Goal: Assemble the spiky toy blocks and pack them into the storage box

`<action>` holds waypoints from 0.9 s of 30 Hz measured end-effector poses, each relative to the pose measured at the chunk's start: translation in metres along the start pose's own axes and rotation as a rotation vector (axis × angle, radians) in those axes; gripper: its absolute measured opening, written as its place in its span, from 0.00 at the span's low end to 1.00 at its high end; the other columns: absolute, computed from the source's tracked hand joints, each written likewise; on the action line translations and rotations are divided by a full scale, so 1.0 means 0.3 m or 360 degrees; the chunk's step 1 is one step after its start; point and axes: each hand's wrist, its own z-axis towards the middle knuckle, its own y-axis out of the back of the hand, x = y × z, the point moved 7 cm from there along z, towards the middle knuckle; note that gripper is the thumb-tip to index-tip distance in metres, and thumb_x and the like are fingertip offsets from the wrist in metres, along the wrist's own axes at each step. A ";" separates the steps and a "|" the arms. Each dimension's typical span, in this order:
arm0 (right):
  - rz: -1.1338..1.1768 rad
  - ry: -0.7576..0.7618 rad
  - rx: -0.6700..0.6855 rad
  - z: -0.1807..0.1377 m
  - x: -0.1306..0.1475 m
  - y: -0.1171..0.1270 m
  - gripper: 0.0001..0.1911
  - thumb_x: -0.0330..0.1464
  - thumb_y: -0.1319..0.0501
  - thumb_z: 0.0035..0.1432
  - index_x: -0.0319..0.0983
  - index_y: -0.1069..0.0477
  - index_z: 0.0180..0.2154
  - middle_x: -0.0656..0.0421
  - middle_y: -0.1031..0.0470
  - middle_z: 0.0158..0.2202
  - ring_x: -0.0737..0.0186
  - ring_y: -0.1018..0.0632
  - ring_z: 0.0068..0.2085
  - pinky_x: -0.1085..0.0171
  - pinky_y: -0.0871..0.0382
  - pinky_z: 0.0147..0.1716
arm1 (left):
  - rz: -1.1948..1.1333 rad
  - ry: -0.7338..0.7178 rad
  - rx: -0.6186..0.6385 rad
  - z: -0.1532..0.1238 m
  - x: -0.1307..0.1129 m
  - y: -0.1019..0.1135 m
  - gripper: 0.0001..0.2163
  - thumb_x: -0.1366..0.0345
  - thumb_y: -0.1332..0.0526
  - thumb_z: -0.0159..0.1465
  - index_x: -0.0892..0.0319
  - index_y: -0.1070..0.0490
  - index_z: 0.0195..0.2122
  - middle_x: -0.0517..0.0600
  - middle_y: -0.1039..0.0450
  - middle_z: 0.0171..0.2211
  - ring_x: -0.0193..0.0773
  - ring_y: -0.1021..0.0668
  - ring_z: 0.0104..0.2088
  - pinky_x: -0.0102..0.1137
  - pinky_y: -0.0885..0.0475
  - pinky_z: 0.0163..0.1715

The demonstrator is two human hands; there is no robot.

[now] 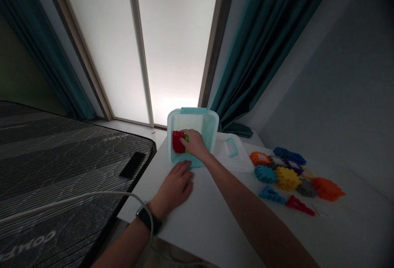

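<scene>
One hand [193, 143] in teal bin [209, 126], on red blocks [177, 141] (plastic)

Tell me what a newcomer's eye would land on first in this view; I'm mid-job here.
The translucent aqua plastic bin stands at the table's far end, with the right hand inside it on a red-and-green block of toy bricks. To its right, colourful interlocking plastic pieces, such as a yellow one, lie spread on the white table. Beyond, a glowing frosted window stands between teal curtains.
</scene>
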 end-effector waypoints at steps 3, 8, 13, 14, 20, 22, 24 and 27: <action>0.0130 0.0002 -0.0028 -0.030 0.005 0.026 0.17 0.30 0.46 0.64 0.39 0.30 0.53 0.52 0.26 0.54 0.55 0.29 0.57 0.55 0.41 0.61 | 0.0002 0.0008 0.0015 0.000 0.001 -0.003 0.11 0.71 0.41 0.62 0.59 0.29 0.46 0.60 0.36 0.62 0.51 0.36 0.65 0.50 0.37 0.63; 0.0508 -0.0178 -0.0098 -0.137 -0.012 0.075 0.21 0.35 0.50 0.67 0.42 0.36 0.59 0.55 0.31 0.61 0.60 0.31 0.62 0.57 0.41 0.63 | 0.0022 0.0049 0.0025 -0.002 0.007 -0.008 0.19 0.71 0.42 0.62 0.62 0.35 0.55 0.61 0.36 0.62 0.51 0.35 0.64 0.50 0.37 0.64; 0.1122 -0.0446 -0.0002 -0.305 -0.031 0.109 0.24 0.44 0.45 0.65 0.45 0.36 0.60 0.56 0.36 0.66 0.57 0.37 0.67 0.54 0.48 0.67 | 0.0128 0.0050 -0.0016 -0.002 -0.007 -0.002 0.22 0.70 0.43 0.62 0.62 0.38 0.59 0.62 0.36 0.62 0.53 0.35 0.63 0.53 0.38 0.63; 0.1174 -0.0484 0.0004 -0.341 -0.035 0.122 0.25 0.46 0.44 0.64 0.46 0.35 0.60 0.56 0.36 0.65 0.57 0.37 0.67 0.53 0.48 0.67 | 0.0152 0.0037 -0.0023 -0.001 -0.014 0.001 0.22 0.70 0.43 0.62 0.61 0.38 0.59 0.62 0.36 0.61 0.53 0.35 0.63 0.53 0.38 0.63; 0.1429 -0.0676 0.0035 -0.530 -0.081 0.184 0.26 0.51 0.40 0.61 0.46 0.30 0.56 0.54 0.30 0.62 0.54 0.33 0.64 0.50 0.46 0.67 | 0.0272 -0.0063 0.0022 0.011 -0.058 0.000 0.24 0.69 0.44 0.63 0.60 0.40 0.61 0.61 0.35 0.61 0.52 0.34 0.63 0.52 0.40 0.63; 0.1421 -0.0700 0.0037 -0.576 -0.101 0.203 0.25 0.50 0.40 0.60 0.45 0.29 0.54 0.54 0.28 0.60 0.53 0.31 0.63 0.49 0.44 0.66 | 0.0292 -0.0083 0.0044 0.023 -0.077 -0.005 0.23 0.68 0.44 0.64 0.61 0.39 0.61 0.61 0.35 0.61 0.52 0.34 0.62 0.52 0.40 0.63; 0.1353 -0.0707 0.0037 -0.613 -0.122 0.224 0.24 0.49 0.39 0.60 0.45 0.28 0.54 0.54 0.27 0.59 0.52 0.30 0.62 0.48 0.43 0.65 | 0.0290 -0.0108 0.0057 0.041 -0.102 -0.014 0.22 0.68 0.43 0.64 0.61 0.38 0.60 0.61 0.34 0.60 0.53 0.34 0.62 0.52 0.39 0.62; 0.1301 -0.0726 0.0001 -0.661 -0.154 0.257 0.24 0.48 0.38 0.60 0.45 0.28 0.54 0.54 0.27 0.58 0.52 0.30 0.61 0.48 0.42 0.65 | 0.0243 -0.0190 0.0083 0.079 -0.158 -0.039 0.21 0.68 0.43 0.64 0.61 0.37 0.59 0.61 0.33 0.59 0.53 0.33 0.60 0.51 0.37 0.60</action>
